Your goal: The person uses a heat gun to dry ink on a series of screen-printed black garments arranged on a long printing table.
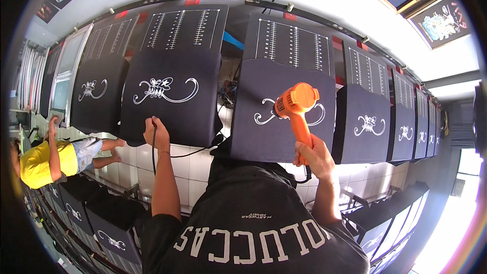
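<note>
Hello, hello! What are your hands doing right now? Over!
Right hand shut on orange heat gun, aimed at white print on dark shirt. Left hand shut on black cord. Nothing in the way.

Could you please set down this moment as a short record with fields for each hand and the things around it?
setting: a long row of print boards, each with a dark garment stretched over it
right hand: grips the handle of an orange heat gun, nozzle toward the white ornamental print
left hand: holds the black cord at the lower edge of the neighbouring dark garment
nearby: a person in a yellow shirt at the far left
</note>
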`<action>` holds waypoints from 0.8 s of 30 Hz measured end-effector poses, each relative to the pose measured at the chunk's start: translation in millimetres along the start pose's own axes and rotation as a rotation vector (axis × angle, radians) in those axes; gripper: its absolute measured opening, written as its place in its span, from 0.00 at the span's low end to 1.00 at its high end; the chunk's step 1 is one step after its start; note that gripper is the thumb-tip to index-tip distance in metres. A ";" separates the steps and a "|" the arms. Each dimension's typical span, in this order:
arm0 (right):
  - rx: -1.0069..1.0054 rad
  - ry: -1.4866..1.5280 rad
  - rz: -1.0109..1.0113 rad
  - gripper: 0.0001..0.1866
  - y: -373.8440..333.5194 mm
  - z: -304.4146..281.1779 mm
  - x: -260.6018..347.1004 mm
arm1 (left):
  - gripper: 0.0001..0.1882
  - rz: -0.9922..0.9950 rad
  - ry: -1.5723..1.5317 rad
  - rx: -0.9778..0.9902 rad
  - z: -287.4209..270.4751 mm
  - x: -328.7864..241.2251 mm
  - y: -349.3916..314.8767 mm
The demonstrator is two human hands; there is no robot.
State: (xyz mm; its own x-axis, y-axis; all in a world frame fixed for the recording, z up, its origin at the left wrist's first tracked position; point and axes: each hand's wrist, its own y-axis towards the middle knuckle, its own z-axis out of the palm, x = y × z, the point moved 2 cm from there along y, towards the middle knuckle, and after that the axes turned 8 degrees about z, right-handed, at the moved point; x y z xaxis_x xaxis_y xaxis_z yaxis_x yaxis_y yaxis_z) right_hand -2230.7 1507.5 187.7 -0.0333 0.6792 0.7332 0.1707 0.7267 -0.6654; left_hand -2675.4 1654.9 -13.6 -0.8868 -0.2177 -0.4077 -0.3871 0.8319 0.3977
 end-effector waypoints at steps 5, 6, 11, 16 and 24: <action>0.056 0.064 0.041 0.11 -4.2 -4.0 -3.6 | 0.14 -0.026 0.003 0.029 1.0 2.3 0.8; 0.035 0.047 0.026 0.11 -5.4 -1.9 -4.1 | 0.14 -0.026 0.008 0.027 0.1 0.6 0.8; 0.098 0.059 0.085 0.12 -12.8 -3.8 -3.4 | 0.13 -0.031 -0.006 0.029 -1.0 0.2 1.4; 0.145 0.030 0.153 0.12 -17.3 1.3 -2.8 | 0.13 -0.053 -0.040 0.023 -2.0 2.0 0.9; 0.157 0.010 0.116 0.13 -16.4 11.5 -6.1 | 0.14 -0.082 -0.025 0.053 -5.9 -5.5 1.6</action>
State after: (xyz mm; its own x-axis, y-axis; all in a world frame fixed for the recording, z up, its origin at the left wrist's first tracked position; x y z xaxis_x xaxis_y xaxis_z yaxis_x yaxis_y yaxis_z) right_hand -2244.6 1492.6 192.5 -0.0127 0.7589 0.6511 0.0172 0.6512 -0.7587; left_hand -2672.7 1654.4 -5.8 -0.8459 -0.2743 -0.4574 -0.4438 0.8377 0.3183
